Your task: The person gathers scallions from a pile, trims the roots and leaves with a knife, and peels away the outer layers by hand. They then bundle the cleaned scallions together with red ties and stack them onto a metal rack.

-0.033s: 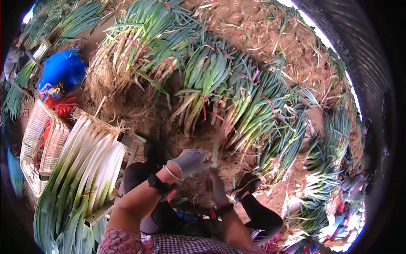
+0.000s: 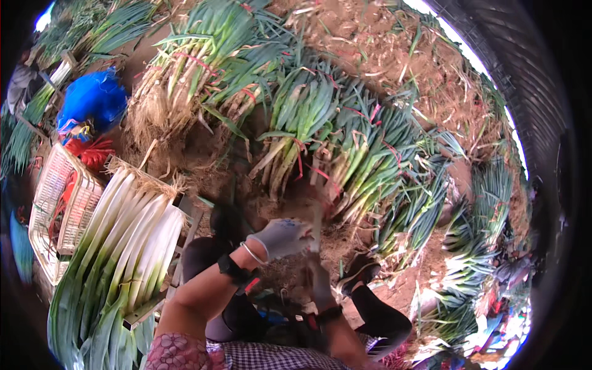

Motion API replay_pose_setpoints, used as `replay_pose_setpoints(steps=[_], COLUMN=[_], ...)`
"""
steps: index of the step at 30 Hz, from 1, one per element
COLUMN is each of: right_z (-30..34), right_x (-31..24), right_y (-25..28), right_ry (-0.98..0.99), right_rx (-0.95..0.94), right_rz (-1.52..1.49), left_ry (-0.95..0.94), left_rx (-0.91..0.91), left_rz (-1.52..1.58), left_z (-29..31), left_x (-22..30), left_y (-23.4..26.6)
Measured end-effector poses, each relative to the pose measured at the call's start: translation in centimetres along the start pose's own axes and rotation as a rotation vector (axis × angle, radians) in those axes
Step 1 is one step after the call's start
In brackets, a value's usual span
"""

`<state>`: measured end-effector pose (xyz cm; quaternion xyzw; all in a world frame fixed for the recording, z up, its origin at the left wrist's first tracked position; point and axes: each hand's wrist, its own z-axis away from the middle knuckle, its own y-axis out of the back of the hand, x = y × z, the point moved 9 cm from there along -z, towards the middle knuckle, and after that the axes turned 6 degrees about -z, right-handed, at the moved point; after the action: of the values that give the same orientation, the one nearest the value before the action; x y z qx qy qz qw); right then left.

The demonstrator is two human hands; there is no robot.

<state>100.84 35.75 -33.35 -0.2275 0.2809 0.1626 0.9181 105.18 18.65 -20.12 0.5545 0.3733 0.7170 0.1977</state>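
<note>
My left hand [image 2: 282,237], in a pale grey glove, is closed at the middle of the view with its fingers at a pale narrow stalk [image 2: 317,227]. The stalk stands roughly upright and is blurred, so its exact kind is unclear. Just below it is my right hand [image 2: 320,285], also gloved and smeared by motion; its fingers do not show clearly. To my left, a stack of trimmed leeks [image 2: 132,225] lies with white shanks and roots away from me and green leaves toward me, on a metal-edged stand [image 2: 143,313].
Beyond my hands, tied leek bundles [image 2: 302,108] lie in a row on brown soil [image 2: 351,37]. At left are a white plastic basket [image 2: 46,213], red ties [image 2: 92,153] and a blue bag [image 2: 92,102]. My shoe [image 2: 359,272] is right of my hands.
My left hand has shifted slightly to the right, along with the pale stalk. My right hand has moved a little, still blurred.
</note>
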Motion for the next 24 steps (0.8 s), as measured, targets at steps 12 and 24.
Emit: replay_pose_setpoints(steps=[12,24], right_z=[8.2,-8.4], right_x=[-5.6,-0.4], right_y=[0.1,-10.0], right_ry=[0.176,-0.037], right_rx=[-0.002,-0.328], right_rz=[0.348,0.260], left_ry=[-0.073,0.024], left_rx=[0.103,0.045], left_rz=[0.035,0.056], left_z=[-0.4,0.7], left_x=[3.0,1.1], left_y=[2.6,2.5])
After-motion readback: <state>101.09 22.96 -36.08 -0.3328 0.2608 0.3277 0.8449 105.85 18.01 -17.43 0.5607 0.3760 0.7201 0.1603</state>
